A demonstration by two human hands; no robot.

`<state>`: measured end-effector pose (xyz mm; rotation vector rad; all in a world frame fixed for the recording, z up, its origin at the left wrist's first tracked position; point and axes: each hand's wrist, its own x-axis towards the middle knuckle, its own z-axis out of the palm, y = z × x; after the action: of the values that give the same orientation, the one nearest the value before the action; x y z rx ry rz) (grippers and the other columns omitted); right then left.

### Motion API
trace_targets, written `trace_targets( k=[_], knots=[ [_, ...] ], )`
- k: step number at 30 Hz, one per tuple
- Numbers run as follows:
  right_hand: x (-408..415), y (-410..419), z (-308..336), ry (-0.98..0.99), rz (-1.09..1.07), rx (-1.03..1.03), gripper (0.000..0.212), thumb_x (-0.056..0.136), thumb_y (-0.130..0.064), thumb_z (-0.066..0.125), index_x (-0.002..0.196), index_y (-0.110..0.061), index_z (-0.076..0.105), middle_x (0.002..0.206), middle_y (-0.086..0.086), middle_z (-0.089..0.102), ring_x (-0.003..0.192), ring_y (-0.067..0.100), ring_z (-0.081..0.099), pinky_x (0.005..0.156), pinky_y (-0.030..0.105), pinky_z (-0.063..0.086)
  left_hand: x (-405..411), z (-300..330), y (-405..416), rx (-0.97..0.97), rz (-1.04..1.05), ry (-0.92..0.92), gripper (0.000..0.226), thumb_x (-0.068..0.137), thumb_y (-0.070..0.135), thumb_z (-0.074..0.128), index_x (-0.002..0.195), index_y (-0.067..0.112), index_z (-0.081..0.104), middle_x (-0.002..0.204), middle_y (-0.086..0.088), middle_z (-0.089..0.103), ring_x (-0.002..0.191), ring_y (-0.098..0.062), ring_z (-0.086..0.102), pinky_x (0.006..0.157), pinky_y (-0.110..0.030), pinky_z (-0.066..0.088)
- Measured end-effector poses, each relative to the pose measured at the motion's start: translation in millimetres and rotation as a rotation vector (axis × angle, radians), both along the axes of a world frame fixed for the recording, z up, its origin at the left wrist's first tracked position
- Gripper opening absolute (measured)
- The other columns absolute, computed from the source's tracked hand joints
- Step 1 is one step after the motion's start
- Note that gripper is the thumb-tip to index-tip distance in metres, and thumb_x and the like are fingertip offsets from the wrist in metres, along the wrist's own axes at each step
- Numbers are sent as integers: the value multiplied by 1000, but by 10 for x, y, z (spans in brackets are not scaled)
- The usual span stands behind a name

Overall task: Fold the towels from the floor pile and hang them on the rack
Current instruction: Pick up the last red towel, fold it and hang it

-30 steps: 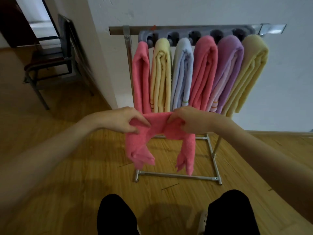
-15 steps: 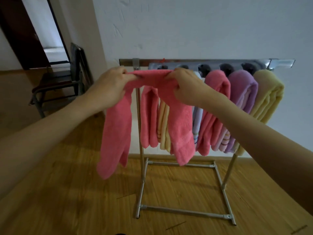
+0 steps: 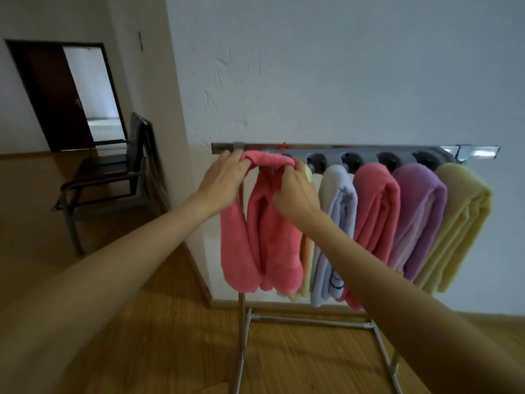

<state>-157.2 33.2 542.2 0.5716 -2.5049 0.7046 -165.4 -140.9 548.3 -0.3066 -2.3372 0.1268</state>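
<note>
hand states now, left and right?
Left hand: grips the folded pink terry towel at the rack's top.
Right hand: grips the same towel.

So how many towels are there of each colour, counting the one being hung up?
Pink towels: 3 (one partly hidden behind the one being hung)
Yellow towels: 2
Light blue towel: 1
Purple towel: 1
Total: 7
</note>
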Motion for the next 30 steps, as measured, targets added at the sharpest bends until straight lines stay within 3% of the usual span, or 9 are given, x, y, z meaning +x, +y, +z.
trace_targets(
  k=[5,8,10,13,16,20,22,24,30],
  knots=[
    [-43,-57,-172,7,-33,-34,43,84,-9,52,125,-1,47,147,15,28,123,29,41,98,34,39,-201,-252,11,76,-37,-28,45,82,-4,53,125,11,54,117,-10,55,97,-29,51,82,-43,47],
    [-65,-37,-249,-10,-45,21,28,86,-10,50,113,-3,53,138,13,39,107,28,51,82,33,40,-197,-331,47,99,-52,-46,47,82,-3,56,127,9,53,116,-12,55,97,-31,51,83,-43,48],
    [-97,-27,-313,-51,-11,77,25,86,-8,48,109,-3,54,145,12,35,101,29,55,74,33,36,-185,-398,32,83,-71,-60,45,84,-3,51,128,6,53,113,-15,57,95,-33,51,82,-44,48],
    [-183,7,-432,-19,70,135,31,85,-6,47,115,-2,55,155,8,22,117,26,51,86,34,39,-153,-550,-31,64,-91,-85,47,85,-7,50,129,7,52,114,-14,57,95,-32,51,80,-44,49],
    [-247,49,-534,11,152,84,35,86,-4,44,118,0,55,154,11,26,133,26,39,99,39,42,-74,-748,-56,101,-149,-114,57,77,-10,56,131,7,49,118,-14,55,100,-32,51,82,-41,50],
    [-312,133,-706,79,226,1,33,90,-4,45,120,1,57,146,16,37,128,31,43,102,45,41,68,-1081,-31,349,-214,-70,50,87,15,62,130,14,35,112,-7,53,84,-20,58,68,-32,53],
    [-327,173,-786,114,242,0,32,92,-7,48,122,-3,56,144,15,37,127,30,44,103,41,42,83,-1282,-24,562,-185,-101,57,85,29,67,126,15,29,107,2,52,75,-14,58,60,-28,52],
    [-322,191,-845,130,243,-4,33,92,-11,53,125,-7,55,145,13,36,124,29,47,99,33,41,46,-1469,-56,697,-119,-197,70,79,39,72,130,15,29,109,9,47,81,-9,55,62,-25,50],
    [-260,121,-1063,62,194,64,34,93,-17,53,126,-14,53,140,10,34,94,29,60,73,30,52,-131,-1726,-190,934,-109,-448,60,81,22,73,135,23,46,108,11,55,97,-10,54,79,-24,43]
  ],
)
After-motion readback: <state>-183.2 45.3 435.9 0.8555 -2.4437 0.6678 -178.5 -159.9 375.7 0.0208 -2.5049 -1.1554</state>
